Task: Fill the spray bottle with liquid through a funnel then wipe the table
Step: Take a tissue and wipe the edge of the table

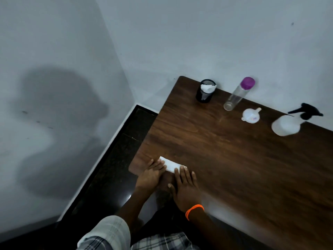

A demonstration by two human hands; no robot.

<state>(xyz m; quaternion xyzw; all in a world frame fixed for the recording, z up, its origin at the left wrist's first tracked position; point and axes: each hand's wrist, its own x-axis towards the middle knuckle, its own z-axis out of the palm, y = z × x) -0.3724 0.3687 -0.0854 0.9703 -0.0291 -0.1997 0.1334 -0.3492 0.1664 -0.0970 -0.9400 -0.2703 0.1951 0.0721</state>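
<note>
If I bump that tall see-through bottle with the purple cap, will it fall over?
Probably, yes. The clear bottle is tall and narrow on a small base, so it likely tips easily. It looks empty, so it is probably light and a nudge would move it. Being round, it might roll across the table once down.

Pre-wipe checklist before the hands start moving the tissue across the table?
1. Left hand on folded tissue: ok, fingers rest on it.
2. Right hand on tissue: ok, fingertips at its near edge.
3. Spray bottle head fitted, upright: ok.
4. Funnel out of bottle: ok, lies on table.
5. Clear bottle capped: ok, purple cap on.
6. Spill on tabletop to wipe: cannot tell.
</note>
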